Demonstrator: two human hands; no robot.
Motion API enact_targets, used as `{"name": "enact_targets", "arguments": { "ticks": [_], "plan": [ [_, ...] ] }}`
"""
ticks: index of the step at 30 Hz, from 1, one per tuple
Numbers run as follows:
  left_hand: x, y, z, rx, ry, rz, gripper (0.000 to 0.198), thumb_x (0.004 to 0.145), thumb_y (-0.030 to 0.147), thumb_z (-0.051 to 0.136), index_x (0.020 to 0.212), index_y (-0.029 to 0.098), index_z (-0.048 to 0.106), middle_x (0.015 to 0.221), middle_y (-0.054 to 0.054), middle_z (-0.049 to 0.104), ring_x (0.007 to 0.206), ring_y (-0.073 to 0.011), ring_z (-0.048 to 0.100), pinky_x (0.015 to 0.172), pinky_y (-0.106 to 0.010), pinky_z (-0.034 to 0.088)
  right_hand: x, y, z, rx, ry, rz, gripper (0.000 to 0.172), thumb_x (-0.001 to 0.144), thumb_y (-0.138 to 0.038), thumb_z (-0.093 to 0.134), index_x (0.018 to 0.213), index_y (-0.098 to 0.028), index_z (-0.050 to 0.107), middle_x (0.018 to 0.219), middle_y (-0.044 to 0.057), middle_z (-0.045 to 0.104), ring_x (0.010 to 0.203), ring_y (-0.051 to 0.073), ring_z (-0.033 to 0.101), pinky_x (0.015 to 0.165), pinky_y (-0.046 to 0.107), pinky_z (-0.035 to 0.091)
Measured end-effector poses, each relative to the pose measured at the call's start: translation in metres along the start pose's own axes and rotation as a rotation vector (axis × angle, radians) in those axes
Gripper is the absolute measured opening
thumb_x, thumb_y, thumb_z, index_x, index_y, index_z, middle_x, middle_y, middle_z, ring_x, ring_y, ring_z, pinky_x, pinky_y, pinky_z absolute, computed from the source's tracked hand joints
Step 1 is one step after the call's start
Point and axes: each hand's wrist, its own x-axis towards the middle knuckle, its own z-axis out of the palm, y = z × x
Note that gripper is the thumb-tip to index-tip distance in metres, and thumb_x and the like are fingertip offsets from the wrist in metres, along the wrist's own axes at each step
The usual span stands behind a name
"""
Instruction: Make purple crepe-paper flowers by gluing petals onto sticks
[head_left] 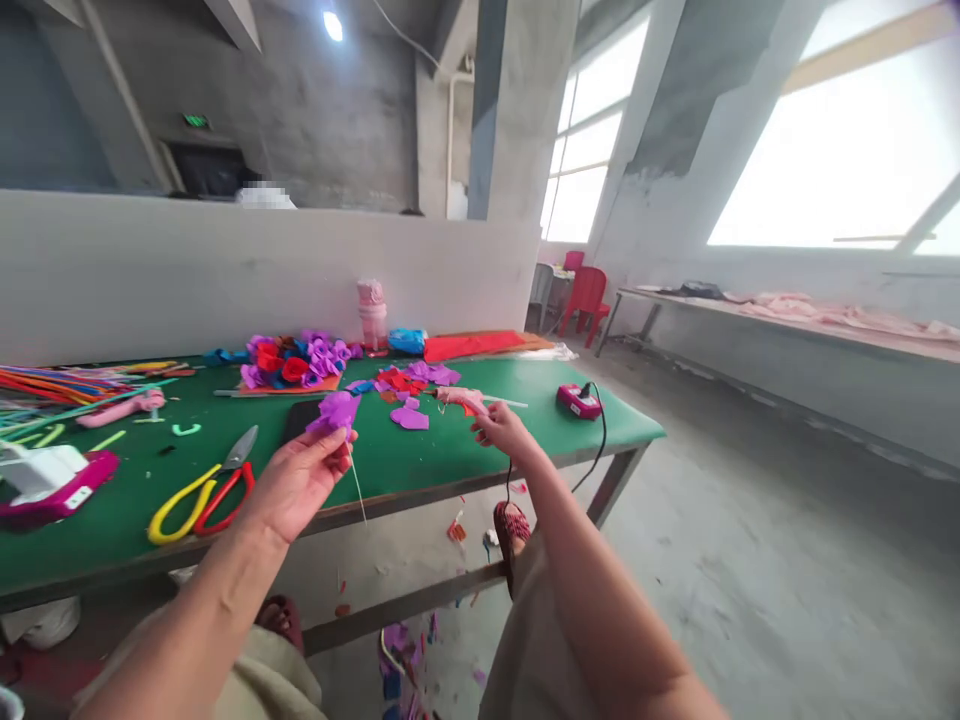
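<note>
My left hand (311, 470) pinches a purple fabric flower (335, 412) near its base, and a thin pale stem hangs down below the fingers. In my right hand (504, 430) is a pink glue gun (461, 398), its nozzle pointing left over the table and a white glue stick showing at its back. A black cord drops from it past the table edge. Between the hands lie loose purple petals (410, 417) and red petals (401, 382). A dark flat object (300, 418) lies partly hidden behind my left hand.
Scissors with yellow and red handles (202, 500) lie at the front left of the green table (480, 460). Behind are a pile of finished flowers (300, 360), a pink bottle (372, 318) and red sheets (472, 345). Coloured stems (60, 385) lie left; a power socket (579, 402) sits right.
</note>
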Motion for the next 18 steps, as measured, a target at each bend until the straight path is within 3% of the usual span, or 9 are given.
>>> {"name": "enact_targets", "arguments": {
  "ticks": [3,5,8,11,14,18],
  "plan": [
    [-0.015,0.002,-0.005,-0.031,-0.018,0.008,0.011,0.069,0.003,0.068,0.075,0.01,0.072,0.071,-0.008,0.068,0.056,-0.0082,0.059,0.05,-0.016,0.049,-0.021,-0.021,0.028,0.211,-0.081,-0.099,0.016,0.073,-0.029,0.054,0.083,-0.018,0.048,0.066,-0.001,0.057,0.053,0.009,0.052,0.055,0.022,0.045],
    [-0.017,0.0,-0.011,-0.035,-0.033,0.059,0.01,0.066,0.005,0.071,0.075,0.01,0.072,0.072,-0.007,0.068,0.057,-0.0082,0.06,0.051,-0.016,0.049,-0.035,-0.026,0.044,0.39,-0.168,-0.109,0.023,0.074,-0.04,0.054,0.077,-0.018,0.05,0.062,-0.001,0.053,0.051,0.01,0.052,0.053,0.024,0.048],
    [-0.011,-0.005,-0.019,-0.029,-0.075,0.113,0.017,0.064,0.008,0.075,0.08,0.01,0.072,0.074,-0.007,0.069,0.06,-0.0083,0.06,0.053,-0.016,0.05,-0.053,-0.024,0.062,0.658,-0.304,-0.023,0.042,0.079,-0.057,0.047,0.071,-0.016,0.055,0.06,0.001,0.052,0.05,0.012,0.054,0.054,0.028,0.051],
    [-0.003,-0.01,-0.023,-0.025,-0.109,0.076,0.019,0.063,0.008,0.077,0.081,0.009,0.072,0.071,-0.007,0.069,0.058,-0.0082,0.06,0.053,-0.017,0.05,-0.065,-0.023,0.073,0.89,-0.371,0.04,0.042,0.076,-0.057,0.059,0.083,-0.016,0.061,0.074,0.005,0.062,0.053,0.012,0.055,0.051,0.026,0.05],
    [0.003,-0.015,-0.025,-0.057,-0.088,0.068,0.019,0.064,0.007,0.075,0.082,0.011,0.072,0.07,-0.005,0.069,0.057,-0.0078,0.06,0.053,-0.017,0.051,-0.073,-0.027,0.076,0.836,-0.298,-0.112,0.041,0.078,-0.056,0.058,0.096,-0.019,0.062,0.096,0.006,0.066,0.05,0.008,0.05,0.045,0.023,0.043],
    [0.006,-0.022,-0.029,-0.083,-0.02,0.062,0.013,0.066,0.006,0.073,0.078,0.012,0.072,0.069,-0.005,0.069,0.056,-0.0066,0.059,0.053,-0.015,0.05,-0.083,-0.033,0.073,0.568,-0.301,-0.25,0.041,0.081,-0.057,0.052,0.091,-0.019,0.061,0.076,0.002,0.066,0.044,0.007,0.044,0.045,0.022,0.037]
  ]
}}
